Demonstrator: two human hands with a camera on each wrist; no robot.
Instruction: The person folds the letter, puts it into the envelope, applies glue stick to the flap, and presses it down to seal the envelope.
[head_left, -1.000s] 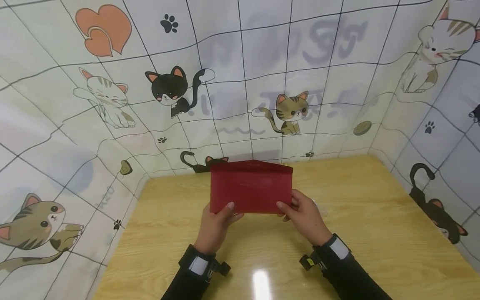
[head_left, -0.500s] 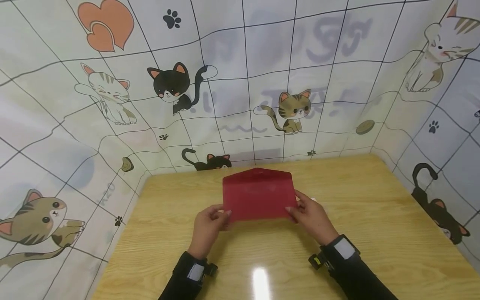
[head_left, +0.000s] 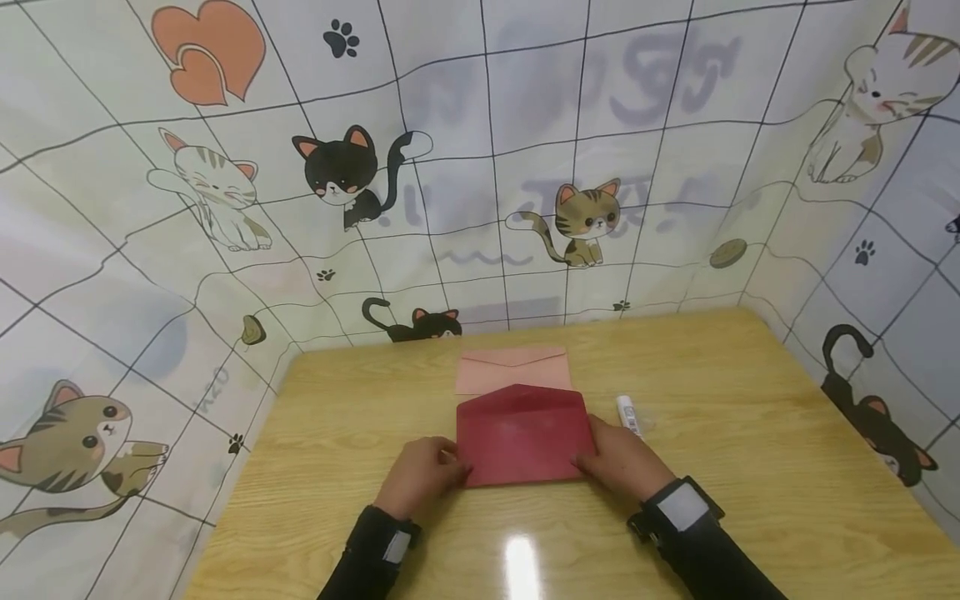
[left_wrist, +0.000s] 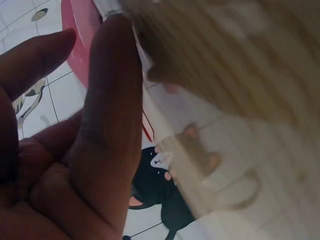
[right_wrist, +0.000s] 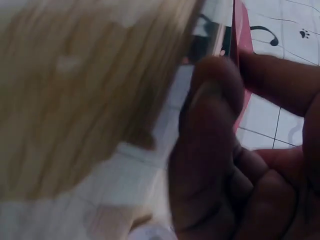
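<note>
A red envelope (head_left: 525,450), its flap lifted open at the far side, lies low over the table in the head view. My left hand (head_left: 427,475) pinches its near left corner between thumb and fingers. At the right side my right hand (head_left: 626,458) grips the edge, thumb on top. From the right wrist, thumb and forefinger show on either side of the red paper (right_wrist: 244,30). In the left wrist view, a finger (left_wrist: 110,90) reaches the envelope's edge, with another fingertip close to its face.
A pale pink envelope (head_left: 517,371) lies behind the red one, partly covered by it in the head view. To the right is a small white tube like a glue stick (head_left: 628,414). The wooden table (head_left: 315,433) meets a cat-patterned cloth (head_left: 465,208) on several sides.
Both hands have brought the red envelope down and nearer to the body, toward the tabletop. The pink envelope and the white tube have come into sight behind it.
</note>
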